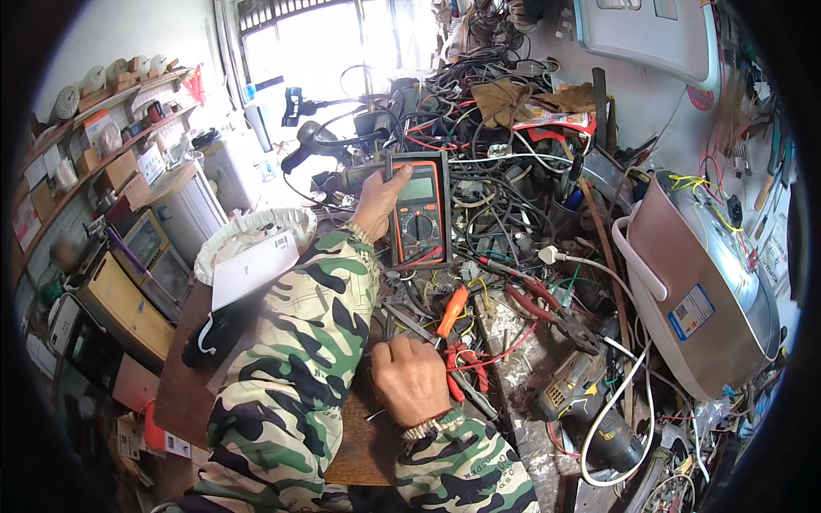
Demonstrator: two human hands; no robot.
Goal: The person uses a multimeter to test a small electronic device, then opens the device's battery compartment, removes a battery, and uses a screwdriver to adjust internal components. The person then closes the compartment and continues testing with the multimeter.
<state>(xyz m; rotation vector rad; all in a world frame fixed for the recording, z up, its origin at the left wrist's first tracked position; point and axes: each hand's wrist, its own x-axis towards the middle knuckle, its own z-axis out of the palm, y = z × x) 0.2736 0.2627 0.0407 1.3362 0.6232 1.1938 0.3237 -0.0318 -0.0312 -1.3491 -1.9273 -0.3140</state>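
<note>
My left hand (376, 203) grips the left edge of a multimeter (419, 227), thumb on its upper front. The meter has a dark case, an orange-red rim, a grey screen and a round dial; it stands tilted up, facing me. Lower down, my right hand (410, 380) rests closed over the wooden bench top, its fingers curled under and hidden. What it holds, if anything, does not show. Just beyond it lies an orange-handled screwdriver (453, 311). Red-handled pliers (469, 369) lie right beside the hand, with a thin red wire (513, 342) near them.
Tangled cables (505, 188) heap across the back of the bench. To the right lie larger pliers (560, 316), a yellow-black power tool (590, 410) and a beige appliance housing (684, 291). A lined bin (256, 231) with a white box (255, 269) stands left.
</note>
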